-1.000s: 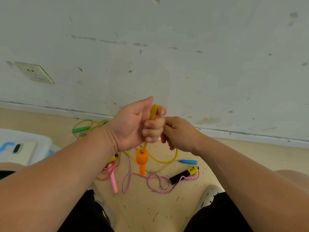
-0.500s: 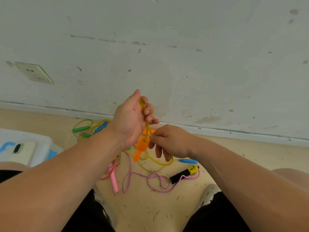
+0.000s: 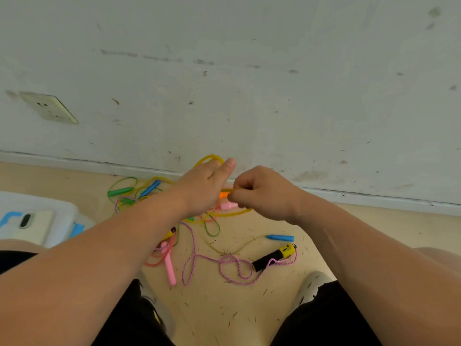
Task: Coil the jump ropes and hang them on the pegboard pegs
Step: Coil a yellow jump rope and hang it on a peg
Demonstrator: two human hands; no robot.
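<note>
Head view, looking down between two knees at a tan floor (image 3: 249, 308) near its wall edge. Holds a thin yellow rubbery jump rope (image 3: 209, 158) up off that floor. Grips the gathered turns in the left hand (image 3: 203, 193), fingers curled round them, thumb out straight, one loop poking above the fist. Pinches the same cord in the right hand (image 3: 262, 193), fingers curled tight, just beside the left hand and next to the rope's orange plastic handle (image 3: 224, 195). Lets a slack yellow bight sag below the right hand.

Looks light, soft and springy, probably a little slick, so likely to spring open if the grip loosens. Best taken across all the turns at once, close to the handles, letting their weight hang below.

Elsewhere on the floor: toward the wall edge at left, a tangle of cords with a green tapered handle (image 3: 119, 191) and a blue tapered handle (image 3: 149, 188). Nearer the knees, a pink-and-purple braided rope (image 3: 212, 258) running to a black foam handle with a yellow cap (image 3: 274, 255), plus a slim pink handle (image 3: 169, 264) and a second blue handle (image 3: 279, 238). No pegboard in view.
</note>
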